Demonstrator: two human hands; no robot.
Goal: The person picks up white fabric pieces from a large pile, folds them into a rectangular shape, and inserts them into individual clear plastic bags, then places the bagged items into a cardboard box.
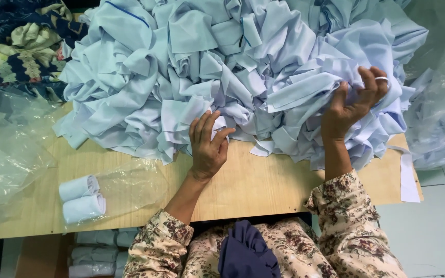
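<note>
While both hands work at a big heap of pale blue cloth strips [243,67] on the wooden table [263,180], the left hand [208,144] rests on its near edge, fingers loosely curled over a fold. The right hand [354,105] pinches a strip. Two rolled strips [82,198] lie well left of the left hand.

We see both forearms bare, reaching forward and up from floral sleeves pushed back near the elbow. Left hand [208,145] back-up, wrist straight, fingers together and curled down at the tips, thumb out to the side. Right hand [354,105] raised higher, palm toward us, wrist bent back, fingers hooked in a loose claw, ring on one finger, thumb upright
</note>
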